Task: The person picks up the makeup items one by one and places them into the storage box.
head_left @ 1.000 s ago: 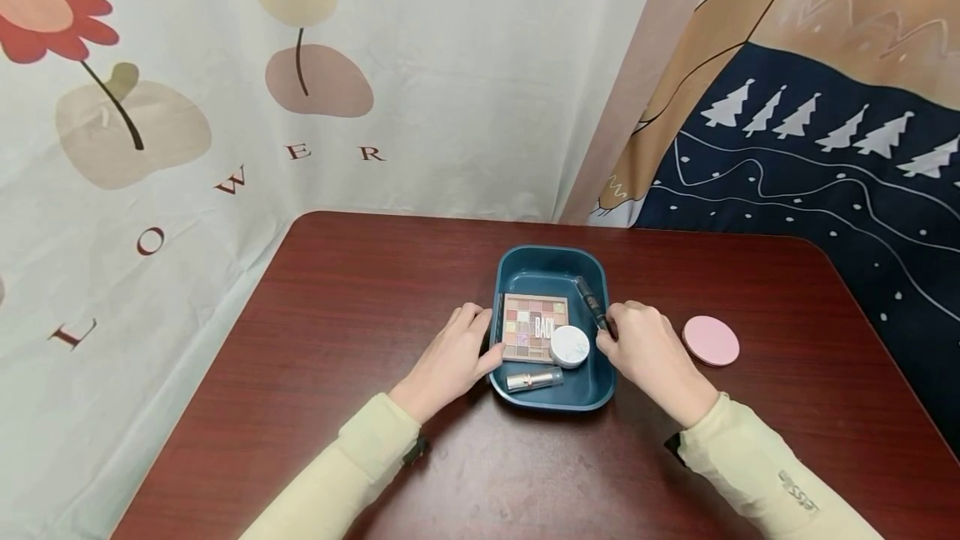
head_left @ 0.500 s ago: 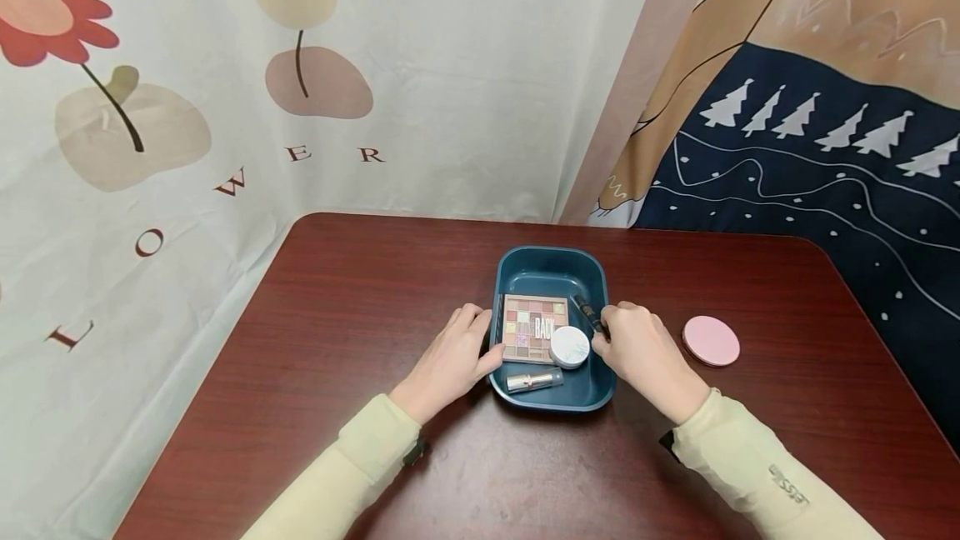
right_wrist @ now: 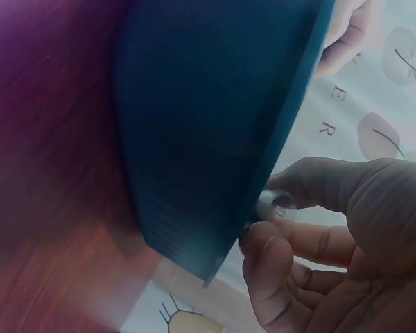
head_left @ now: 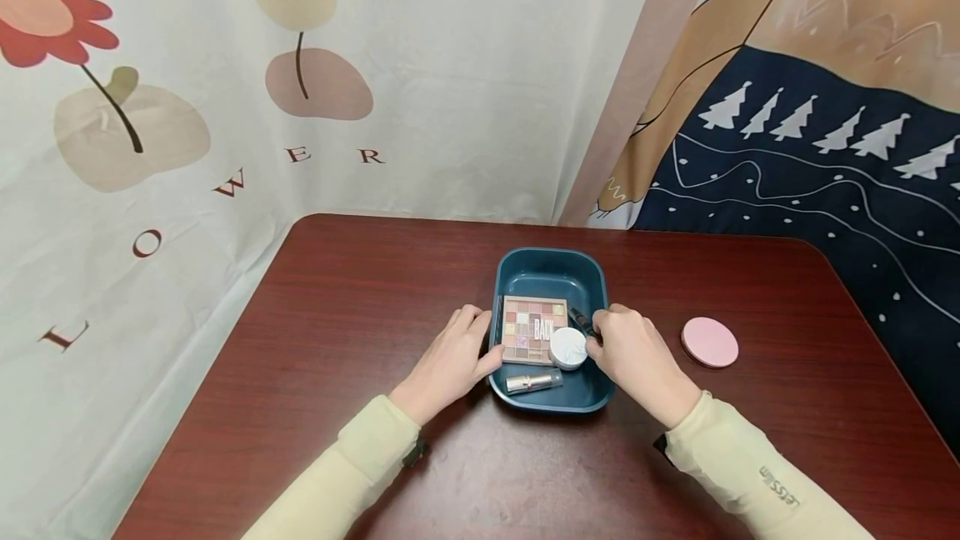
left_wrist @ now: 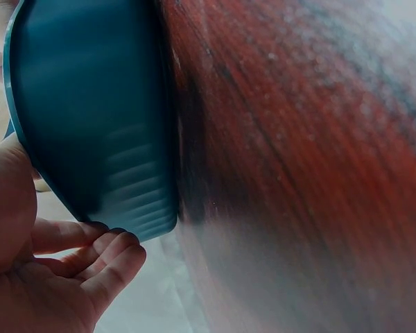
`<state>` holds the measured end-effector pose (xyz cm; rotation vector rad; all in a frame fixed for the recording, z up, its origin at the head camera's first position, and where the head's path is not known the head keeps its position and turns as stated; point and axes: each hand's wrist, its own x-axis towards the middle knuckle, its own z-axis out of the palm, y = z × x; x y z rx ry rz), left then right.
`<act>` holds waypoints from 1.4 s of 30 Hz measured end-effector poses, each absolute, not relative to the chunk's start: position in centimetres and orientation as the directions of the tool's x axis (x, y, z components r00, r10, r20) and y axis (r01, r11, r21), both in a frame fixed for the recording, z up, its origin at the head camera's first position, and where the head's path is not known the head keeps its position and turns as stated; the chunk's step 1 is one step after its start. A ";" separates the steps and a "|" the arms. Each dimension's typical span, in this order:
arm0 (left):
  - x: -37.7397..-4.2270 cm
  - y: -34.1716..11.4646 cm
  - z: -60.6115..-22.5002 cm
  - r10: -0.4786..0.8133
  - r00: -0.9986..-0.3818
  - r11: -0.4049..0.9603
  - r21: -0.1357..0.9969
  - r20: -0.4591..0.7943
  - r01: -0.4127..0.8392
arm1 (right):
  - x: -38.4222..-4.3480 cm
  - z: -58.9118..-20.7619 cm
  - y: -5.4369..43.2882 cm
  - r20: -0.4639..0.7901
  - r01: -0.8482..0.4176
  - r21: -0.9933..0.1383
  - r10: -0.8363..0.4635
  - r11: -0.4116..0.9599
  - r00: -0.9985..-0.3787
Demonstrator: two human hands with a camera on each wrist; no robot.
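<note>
In the head view a blue plastic tray (head_left: 546, 282) stands on the table. My left hand (head_left: 448, 354) grips its left side, thumb over the rim and fingers against the outer wall, as the left wrist view also shows. Over the tray's right rim, my right hand (head_left: 637, 357) pinches a slim dark cosmetic tube (head_left: 580, 321), its near end hidden by the fingers. Inside the tray lie an eyeshadow palette (head_left: 525, 323), a white round jar (head_left: 568, 348) overlapping the palette's corner, and a silver lipstick (head_left: 534, 381) near the front.
A round pink compact (head_left: 709, 342) rests on the dark red table (head_left: 360, 290), right of my right hand. Something thin and dark stands along the tray's left inner wall. Printed curtains (head_left: 465, 90) hang behind the table's back edge.
My right hand has moved left and inward over the tray with the dark tube, which now sits closer to the palette and jar. The left hand keeps its hold on the tray.
</note>
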<state>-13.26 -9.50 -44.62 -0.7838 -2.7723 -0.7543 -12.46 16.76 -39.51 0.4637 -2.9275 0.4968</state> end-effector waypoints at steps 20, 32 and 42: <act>-13.2 -9.6 -44.7 0.454 -0.837 0.728 0.414 0.307 0.547 | -12.2 -40.2 17.1 0.299 -0.355 -0.291 -0.269 0.888 -0.916; -13.2 -9.6 -44.7 0.454 -0.836 0.725 0.418 0.307 0.547 | -12.4 -40.6 19.1 0.413 -0.371 -0.292 -0.233 0.882 -0.880; -13.2 -9.5 -44.8 0.458 -0.833 0.731 0.401 0.312 0.552 | -12.5 -41.0 20.9 0.445 -0.343 -0.280 -0.196 0.897 -0.874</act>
